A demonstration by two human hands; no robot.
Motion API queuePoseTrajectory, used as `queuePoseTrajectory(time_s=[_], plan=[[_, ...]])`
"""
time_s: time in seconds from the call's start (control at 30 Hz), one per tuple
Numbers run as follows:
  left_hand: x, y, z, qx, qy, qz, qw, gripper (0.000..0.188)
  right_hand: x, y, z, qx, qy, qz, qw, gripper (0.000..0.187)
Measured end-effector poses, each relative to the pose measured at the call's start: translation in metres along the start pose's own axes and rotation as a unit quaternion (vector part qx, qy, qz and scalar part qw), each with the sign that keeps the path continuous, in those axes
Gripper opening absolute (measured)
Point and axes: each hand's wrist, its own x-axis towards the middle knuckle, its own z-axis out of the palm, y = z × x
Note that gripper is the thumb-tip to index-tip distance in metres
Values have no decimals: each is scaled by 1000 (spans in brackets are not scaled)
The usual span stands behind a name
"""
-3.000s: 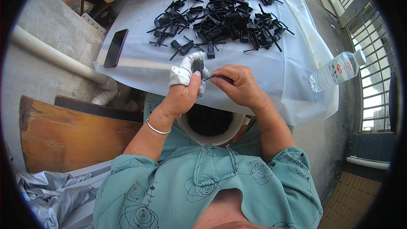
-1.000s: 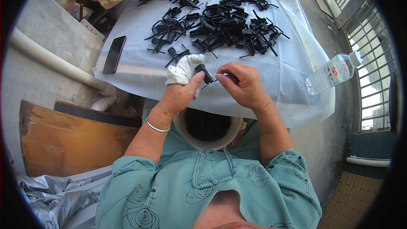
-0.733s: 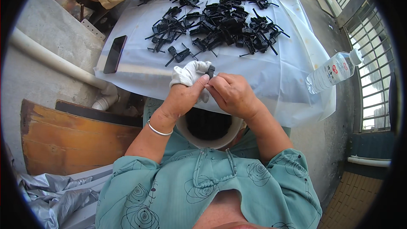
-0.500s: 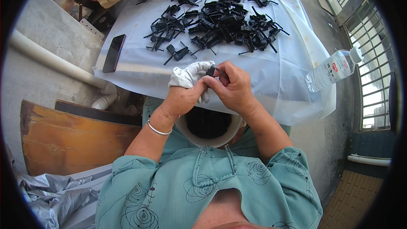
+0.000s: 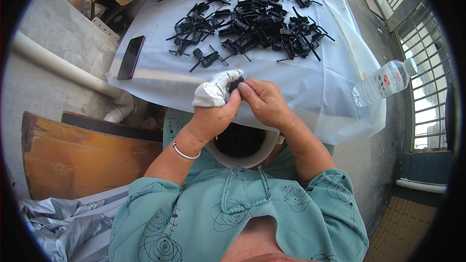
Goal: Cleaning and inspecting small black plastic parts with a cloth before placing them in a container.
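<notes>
Above the near edge of the covered table, my two hands meet around a small black plastic part point(image 5: 236, 84). My left hand point(image 5: 213, 104), its fingers covered by a white glove and its thumb bare, is closed on the part. From the other side, my bare right hand point(image 5: 266, 101) pinches the same part between thumb and bent fingers. Most of the part is hidden by the fingers. Just beyond my hands, one loose black part point(image 5: 208, 58) with thin rods lies apart from a large pile of similar black parts point(image 5: 259, 25).
Below my hands, a white bucket point(image 5: 266, 154) with dark contents stands between my knees. A phone point(image 5: 131, 58) lies at the table's left, and a clear water bottle point(image 5: 381, 85) at its right. A wooden board point(image 5: 87, 157) and a pipe point(image 5: 63, 65) are at the left.
My right fingers have closed in lower over the black part, and the rod that stuck out near them no longer shows. My left thumb has turned more upright.
</notes>
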Motion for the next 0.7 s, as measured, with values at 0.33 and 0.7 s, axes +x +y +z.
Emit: queuePoseTrajectory(time_s=[0.33,0.7], plan=[[-15,-11,-4,-124,22,-47,991,30,2,-5,-2,-29,-56,57,996,21],[-2,4,-22,-263,-110,-193,939,30,5,-8,-14,-56,-15,-82,995,15]])
